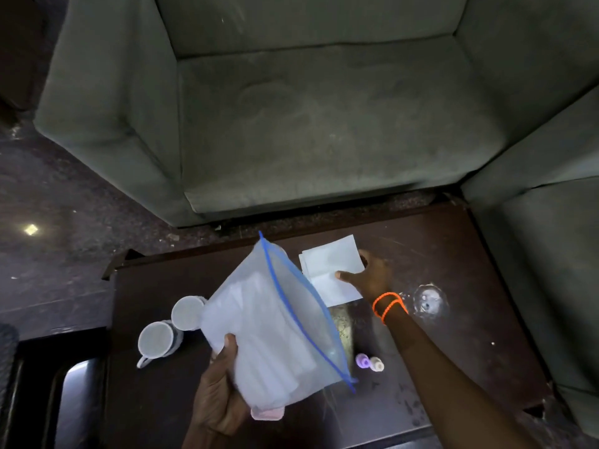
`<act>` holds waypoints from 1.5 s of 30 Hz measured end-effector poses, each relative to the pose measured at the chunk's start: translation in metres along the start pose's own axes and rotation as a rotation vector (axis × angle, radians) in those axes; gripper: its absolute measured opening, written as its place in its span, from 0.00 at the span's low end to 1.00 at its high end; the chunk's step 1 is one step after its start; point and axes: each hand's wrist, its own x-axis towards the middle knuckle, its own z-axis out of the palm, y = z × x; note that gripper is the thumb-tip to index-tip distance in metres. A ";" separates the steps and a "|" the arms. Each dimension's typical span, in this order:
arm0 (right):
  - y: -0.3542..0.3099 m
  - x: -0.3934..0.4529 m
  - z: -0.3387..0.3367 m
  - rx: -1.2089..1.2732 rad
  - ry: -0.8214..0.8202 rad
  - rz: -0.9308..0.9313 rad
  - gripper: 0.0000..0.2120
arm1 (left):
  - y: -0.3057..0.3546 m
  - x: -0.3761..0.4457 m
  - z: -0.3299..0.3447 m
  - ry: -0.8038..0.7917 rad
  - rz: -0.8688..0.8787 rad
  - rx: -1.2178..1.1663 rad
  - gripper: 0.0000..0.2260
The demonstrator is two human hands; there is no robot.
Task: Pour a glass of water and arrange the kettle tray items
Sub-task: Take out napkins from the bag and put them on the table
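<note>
My left hand (217, 393) grips a clear zip bag (272, 322) with a blue seal strip, held tilted above the dark table (453, 319); white folded items show inside it. My right hand (366, 275), orange bands on its wrist, pinches a small stack of white paper napkins (330, 267) lying on the table's far side. Two white mugs (165, 332) lie left of the bag. A clear drinking glass (428, 301) stands upright to the right of my wrist. Two small bottles, purple (363, 361) and beige (377, 364), lie just right of the bag's lower corner.
A grey-green armchair (324, 124) stands beyond the table, and a second one (551, 238) flanks the right side. A dark glossy tray (74, 403) sits at the lower left. The floor (64, 196) is dark speckled stone.
</note>
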 end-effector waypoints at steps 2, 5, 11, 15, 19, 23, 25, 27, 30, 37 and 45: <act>-0.009 -0.009 -0.006 -0.012 0.142 -0.048 0.23 | -0.008 0.009 0.005 0.064 0.006 -0.034 0.25; -0.027 -0.026 -0.024 0.360 0.060 -0.002 0.18 | -0.018 0.019 0.021 0.022 0.047 0.070 0.23; -0.045 -0.057 -0.096 0.772 -0.713 0.226 0.37 | -0.045 0.035 0.047 -0.054 0.032 0.120 0.19; -0.046 -0.076 -0.128 0.474 -0.547 -0.078 0.19 | -0.069 0.039 0.061 -0.118 0.003 0.161 0.18; -0.032 -0.078 -0.159 0.230 -0.328 -0.126 0.08 | -0.092 0.043 0.071 -0.080 -0.048 0.318 0.22; -0.005 -0.070 -0.185 0.142 -0.282 0.069 0.04 | -0.121 0.053 0.072 -0.092 -0.187 0.495 0.24; 0.012 -0.058 -0.196 0.025 -0.266 0.108 0.03 | -0.141 0.061 0.079 -0.127 -0.260 0.580 0.24; 0.029 -0.042 -0.205 -0.147 -0.211 0.085 0.03 | -0.161 0.067 0.089 -0.173 -0.329 0.679 0.26; 0.052 -0.019 -0.213 -0.373 -0.161 0.047 0.04 | -0.189 0.072 0.102 -0.304 -0.463 0.855 0.27; 0.089 -0.002 -0.184 -0.669 -0.184 -0.002 0.11 | -0.229 0.078 0.097 -0.485 -0.783 1.383 0.25; 0.098 -0.026 -0.154 -0.750 0.004 -0.164 0.23 | -0.200 0.077 0.090 -0.270 -0.515 1.254 0.17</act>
